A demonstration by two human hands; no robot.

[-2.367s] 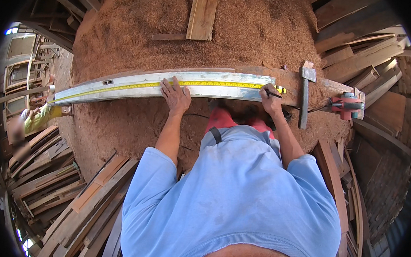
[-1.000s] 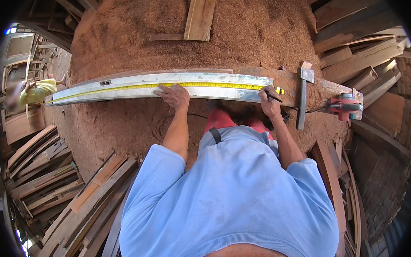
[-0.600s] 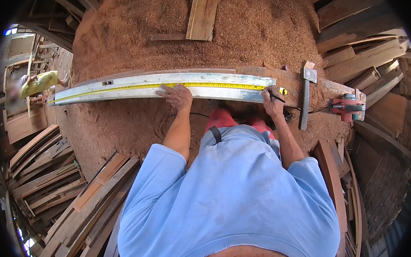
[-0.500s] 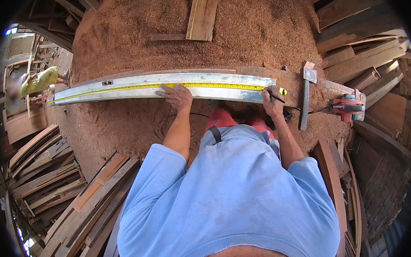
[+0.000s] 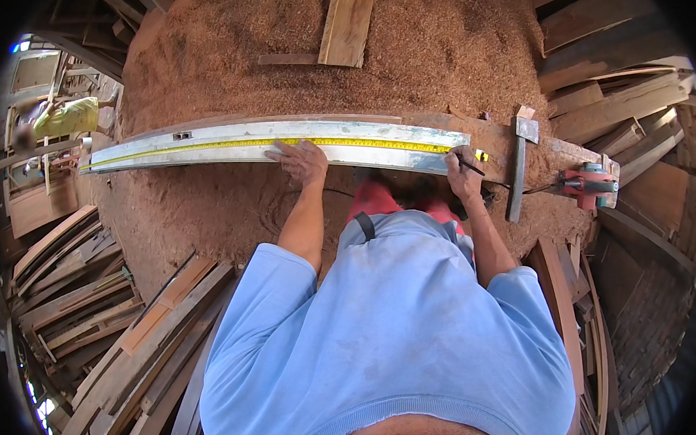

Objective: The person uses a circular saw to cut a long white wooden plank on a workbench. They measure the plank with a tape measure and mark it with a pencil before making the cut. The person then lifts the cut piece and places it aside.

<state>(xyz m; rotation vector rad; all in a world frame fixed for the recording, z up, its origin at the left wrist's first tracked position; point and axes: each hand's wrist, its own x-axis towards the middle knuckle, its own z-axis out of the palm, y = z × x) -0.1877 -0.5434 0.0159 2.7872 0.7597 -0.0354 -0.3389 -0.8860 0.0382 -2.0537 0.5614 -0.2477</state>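
Note:
A long white bar (image 5: 368,156) with a small slot lies across a narrow plank bench, and a yellow tape measure (image 5: 360,143) is stretched along it. My left hand (image 5: 303,163) rests on the bar's near side, its outstretched fingers touching the tape's lower edge. Near the bar's right end, my right hand (image 5: 463,165) is closed around a slim black pencil (image 5: 471,168) that slants toward the lower right. Its fingers lie over the tape, and the yellow end shows just beyond them.
To the right, a hammer (image 5: 518,176) and a red-and-grey power tool (image 5: 588,184) sit on the bench (image 5: 563,151). Reddish sawdust (image 5: 445,56) is heaped beyond, with a board (image 5: 346,26) on it. Timber stacks (image 5: 157,341) flank me. A person in yellow (image 5: 67,117) works at far left.
Both my hands keep the same places on the bar and tape. The person at far left has shifted posture slightly.

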